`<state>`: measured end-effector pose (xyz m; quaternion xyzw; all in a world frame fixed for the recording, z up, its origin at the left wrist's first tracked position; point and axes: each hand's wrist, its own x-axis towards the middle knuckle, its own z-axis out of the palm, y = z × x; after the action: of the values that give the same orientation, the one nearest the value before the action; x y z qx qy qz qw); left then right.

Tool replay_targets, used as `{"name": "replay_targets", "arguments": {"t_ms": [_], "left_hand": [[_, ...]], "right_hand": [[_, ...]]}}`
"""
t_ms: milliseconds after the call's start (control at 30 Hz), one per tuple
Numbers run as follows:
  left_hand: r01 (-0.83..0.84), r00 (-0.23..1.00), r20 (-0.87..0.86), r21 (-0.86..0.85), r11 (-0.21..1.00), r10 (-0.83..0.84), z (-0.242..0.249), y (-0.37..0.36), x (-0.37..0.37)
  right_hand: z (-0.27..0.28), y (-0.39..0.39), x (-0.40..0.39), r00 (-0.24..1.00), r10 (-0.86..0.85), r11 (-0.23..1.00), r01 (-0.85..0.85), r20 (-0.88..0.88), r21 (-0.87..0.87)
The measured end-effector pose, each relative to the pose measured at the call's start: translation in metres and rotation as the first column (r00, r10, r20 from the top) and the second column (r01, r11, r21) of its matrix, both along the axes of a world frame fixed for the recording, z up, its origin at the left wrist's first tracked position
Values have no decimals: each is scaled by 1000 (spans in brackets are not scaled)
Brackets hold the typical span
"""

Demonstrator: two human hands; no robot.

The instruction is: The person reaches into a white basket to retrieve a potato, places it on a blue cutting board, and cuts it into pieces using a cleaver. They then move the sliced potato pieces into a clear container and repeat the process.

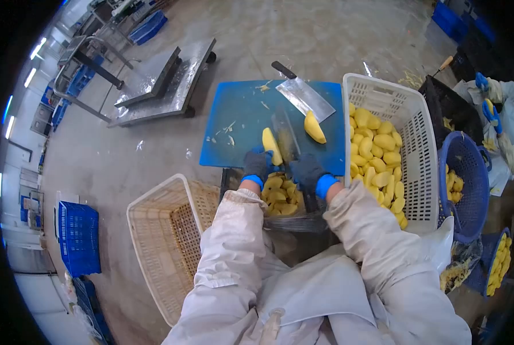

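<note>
In the head view, my gloved left hand [258, 164] is closed around a long, yellow peeled potato piece [272, 146] at the near edge of the blue cutting board [228, 123]. My gloved right hand [307, 171] grips a knife whose wide blade [287, 137] is smeared by motion, just right of that piece. Its handle is mostly hidden by the glove. Farther up the board lies a cleaver [306, 98] with a black handle, and another yellow potato piece [314, 127] rests against its blade. Below my hands, a container holds cut yellow pieces [281, 195].
At the right stands a white basket [420, 149] of peeled yellow pieces, with a blue-purple basket [469, 190] beyond it. A cream basket [153, 230] is tilted at my left. Farther off are a metal platform cart [159, 92] and a blue crate [79, 236].
</note>
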<state>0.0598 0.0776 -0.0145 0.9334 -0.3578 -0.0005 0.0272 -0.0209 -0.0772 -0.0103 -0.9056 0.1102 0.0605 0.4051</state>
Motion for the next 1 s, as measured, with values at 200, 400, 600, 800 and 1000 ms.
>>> {"name": "replay_targets", "arguments": {"t_ms": [200,400,600,800,1000], "left_hand": [[-387,831,-544,-417,822,115,-76,15,26],[-47,999,-6,-173,984,47,-37,26,9],[-374,923,-212,-291,881,322,-35,9,2],[-166,983,-135,-352,921,126,-38,6,39],[-462,861,-254,-24,887,441,22,-94,15]], "right_hand": [[31,-26,-38,978,-110,799,194,-179,569],[56,-39,-70,927,-336,828,206,167,522],[61,-65,-108,925,-344,819,213,160,532],[65,-92,-162,920,-384,685,344,-83,642],[67,-133,-207,850,-518,653,466,-97,598]]}}
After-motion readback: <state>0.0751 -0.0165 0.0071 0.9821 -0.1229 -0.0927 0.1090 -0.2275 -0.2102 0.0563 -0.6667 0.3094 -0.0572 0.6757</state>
